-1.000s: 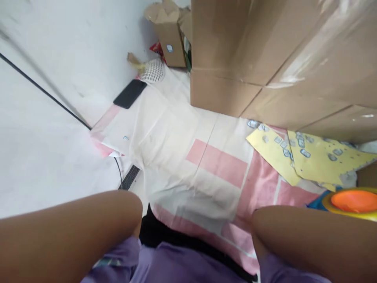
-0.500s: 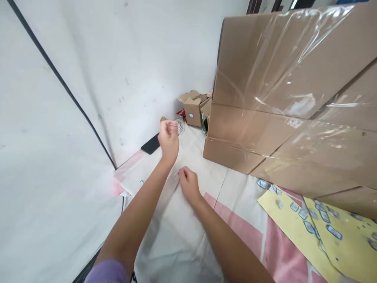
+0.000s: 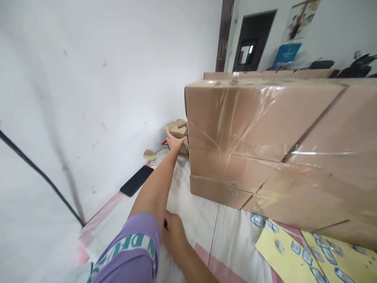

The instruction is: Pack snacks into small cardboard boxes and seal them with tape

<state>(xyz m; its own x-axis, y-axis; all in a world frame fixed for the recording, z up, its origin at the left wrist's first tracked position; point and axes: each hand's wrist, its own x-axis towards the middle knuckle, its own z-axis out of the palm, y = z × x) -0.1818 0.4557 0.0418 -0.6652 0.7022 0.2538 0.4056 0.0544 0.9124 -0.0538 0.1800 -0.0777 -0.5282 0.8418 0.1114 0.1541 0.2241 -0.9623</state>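
Observation:
My left hand point(image 3: 174, 142) is stretched far forward to a small opened cardboard box point(image 3: 177, 126) by the wall. Its thumb and fingers are spread apart at the box's near side, and I cannot tell how firmly they touch it. My right hand point(image 3: 173, 232) is low over the white cloth point(image 3: 203, 220), beside my left forearm. Its fingers are curled closed and partly hidden behind that arm; whatever they hold, if anything, does not show. A black phone-like slab point(image 3: 136, 181) and a white perforated piece point(image 3: 159, 157) lie left of my left forearm.
A large tape-wrapped cardboard box point(image 3: 235, 169) fills the right side. Yellow sheets point(image 3: 278, 251) with several small blue-edged labels lie in front of it. The white wall point(image 3: 103, 78) bounds the left, with a black cable point(image 3: 38, 173) across it. A dark doorway point(image 3: 253, 39) shows behind.
My left hand has moved forward from above the cloth to the small cardboard box, its fingers opening from a pinch. My right hand stays closed, now partly behind my left arm. The view has tilted up.

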